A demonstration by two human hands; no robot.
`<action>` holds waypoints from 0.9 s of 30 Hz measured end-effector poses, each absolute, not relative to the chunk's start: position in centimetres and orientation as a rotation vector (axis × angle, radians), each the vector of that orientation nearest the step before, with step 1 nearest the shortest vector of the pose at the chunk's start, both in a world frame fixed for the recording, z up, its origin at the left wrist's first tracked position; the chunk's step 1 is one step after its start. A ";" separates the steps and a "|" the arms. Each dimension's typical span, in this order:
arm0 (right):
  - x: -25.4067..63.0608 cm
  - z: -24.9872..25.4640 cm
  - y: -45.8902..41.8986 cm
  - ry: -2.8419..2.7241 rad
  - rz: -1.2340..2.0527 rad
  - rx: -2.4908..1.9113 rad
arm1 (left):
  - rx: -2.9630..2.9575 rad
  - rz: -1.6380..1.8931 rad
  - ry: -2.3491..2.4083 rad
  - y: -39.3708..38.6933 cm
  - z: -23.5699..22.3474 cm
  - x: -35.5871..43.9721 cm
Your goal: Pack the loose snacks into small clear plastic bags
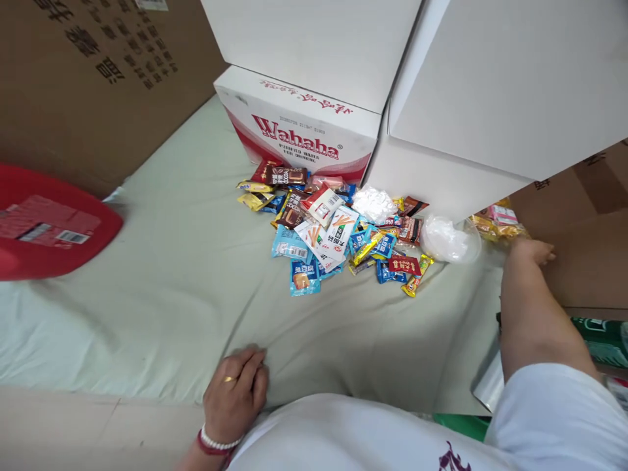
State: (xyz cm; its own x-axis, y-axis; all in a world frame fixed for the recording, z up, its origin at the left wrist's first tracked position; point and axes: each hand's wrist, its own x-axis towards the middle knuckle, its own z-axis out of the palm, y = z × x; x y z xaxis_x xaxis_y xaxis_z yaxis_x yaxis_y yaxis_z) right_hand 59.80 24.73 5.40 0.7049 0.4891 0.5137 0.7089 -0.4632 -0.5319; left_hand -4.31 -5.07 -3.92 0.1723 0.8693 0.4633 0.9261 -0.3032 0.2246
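Note:
My left hand (235, 392) rests on the near edge of the pale green cloth with its fingers curled in, and nothing shows in it. It wears a gold ring and a beaded bracelet. My right hand (532, 250) is stretched out to the far right, beside some yellow and pink snack packets (501, 222). Its fingers are mostly turned away, so I cannot tell whether they grip anything. Between the hands, farther back, lies a pile of small wrapped snacks (338, 229). Crumpled white plastic (375, 204) and a clear round container (449, 239) sit at its right side.
Behind the pile stand a Wahaha water carton (304, 131) and large white boxes (490, 85). Brown cardboard boxes (98, 98) are at left and right. A red plastic object (53, 222) lies on the cloth (171, 294) at left. Green packaging (601, 340) is at the right edge.

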 end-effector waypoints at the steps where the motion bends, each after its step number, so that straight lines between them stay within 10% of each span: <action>1: 59.3 5.9 24.7 -0.850 -0.388 -2.161 | -2.316 -0.812 -1.786 -5.1 -4.0 -4.3; 13: 33.1 5.1 28.5 -2.164 0.377 -1.679 | -2.301 -0.919 -1.792 -5.4 -3.7 -4.0; 18: 30.9 5.8 25.9 -1.893 0.397 -1.738 | -2.337 -1.274 -2.103 -6.0 -2.7 -4.6; 27: 25.0 4.5 3.9 -1.159 1.544 -1.359 | -2.574 -2.105 -2.375 -1.5 2.3 1.3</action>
State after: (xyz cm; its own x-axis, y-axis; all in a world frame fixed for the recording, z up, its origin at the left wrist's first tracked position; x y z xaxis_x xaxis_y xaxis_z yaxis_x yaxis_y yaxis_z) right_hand 25.05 3.94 4.46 -0.1437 0.9436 -0.2983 0.0234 -0.2981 -0.9543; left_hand 1.27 -1.48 2.30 0.0432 0.9981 0.0439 0.1633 -0.0504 0.9853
